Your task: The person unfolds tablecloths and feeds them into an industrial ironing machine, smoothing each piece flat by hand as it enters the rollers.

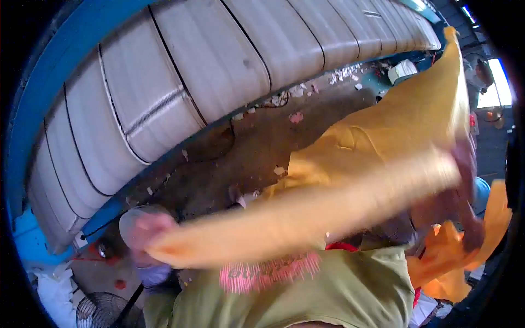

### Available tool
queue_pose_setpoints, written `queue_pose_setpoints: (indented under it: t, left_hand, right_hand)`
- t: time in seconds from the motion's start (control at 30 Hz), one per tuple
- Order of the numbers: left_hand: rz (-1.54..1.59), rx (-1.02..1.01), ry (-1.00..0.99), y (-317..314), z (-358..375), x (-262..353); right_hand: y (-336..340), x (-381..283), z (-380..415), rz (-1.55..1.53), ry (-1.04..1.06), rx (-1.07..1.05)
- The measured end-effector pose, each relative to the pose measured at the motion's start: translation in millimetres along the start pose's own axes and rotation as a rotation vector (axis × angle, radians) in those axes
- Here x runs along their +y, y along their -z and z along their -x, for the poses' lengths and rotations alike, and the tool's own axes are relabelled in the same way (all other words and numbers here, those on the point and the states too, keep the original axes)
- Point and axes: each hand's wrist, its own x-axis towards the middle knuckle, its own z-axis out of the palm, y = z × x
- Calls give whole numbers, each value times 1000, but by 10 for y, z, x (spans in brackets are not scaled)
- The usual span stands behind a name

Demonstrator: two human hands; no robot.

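A long strip of yellow cloth, smeared by motion, stretches across in front of my chest. My left hand, also blurred, is closed around its left end at the lower left. My right hand is at the strip's other end on the right, its fingers blurred against the fabric. Behind the strip, a wide yellow cloth sheet rises to a gathered tip at the upper right.
A long machine with grey slatted panels and a blue frame runs along the far side. Scraps litter the dark floor. Orange cloth lies at the lower right; a round wire fan guard stands lower left. A white container sits farther back.
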Motion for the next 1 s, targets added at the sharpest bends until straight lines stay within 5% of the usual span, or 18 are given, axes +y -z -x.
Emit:
queue_pose_setpoints:
  t: [0.07,0.1,0.17,0.2,0.23,0.3,0.33,0.4,0.47,0.5,0.57,0.63,0.77,0.8,0.83,0.87,0.97,1.0]
  left_hand:
    - [-316,655,199,18,-328,334]
    - [-333,815,279,401,-513,119]
    - [-1033,420,317,858,-1204,137]
    - [-884,381,306,998,-1443,12]
    - [-1258,301,344,1014,-1596,1]
    - [-1498,439,76,877,-1687,-115]
    - [-1548,524,-139,824,-1670,-168]
    - [-1089,470,245,589,-1216,-42]
    - [-189,117,688,557,-659,-279]
    - [-60,10,996,414,-551,-390]
    - [-98,1,955,217,-153,-1254]
    - [-103,260,887,-135,-241,-1982]
    - [186,111,826,-551,-506,-3191]
    - [158,103,866,-510,-500,-3439]
    - [260,217,715,-754,-655,-3021]
    - [104,321,845,-656,-712,-2665]
    - [116,664,708,-295,-144,-1926]
    - [93,517,687,-134,-13,-1743]
  right_hand:
    - [-725,-266,-274,-12,-52,105]
    - [-1065,-487,-373,-99,-83,114]
    - [-1562,-928,-414,-282,-168,60]
    - [-1777,-1111,-370,-317,-180,-38]
    - [-1879,-1249,-291,-415,-173,-166]
    - [-2387,-1596,-186,-490,-127,-339]
    - [-2597,-1761,-155,-321,-48,-186]
    - [-2771,-1771,-374,-361,-122,-162]
    - [-3005,-1674,-672,-373,-137,-186]
    - [-3208,-1711,-778,-353,-140,-145]
    - [-3513,-1670,-1045,-340,-139,-117]
    - [-3722,-1666,-1324,-361,-154,-133]
    - [-3801,-1789,-1698,-400,-305,-201]
    - [-3665,-1740,-1644,-674,-287,-253]
    - [-3333,-1683,-1465,-871,-263,-225]
    - [-3155,-1625,-1252,-800,-197,-242]
    - [-2370,-1412,-234,-557,-281,-199]
    - [-2279,-1244,47,-481,-335,-222]
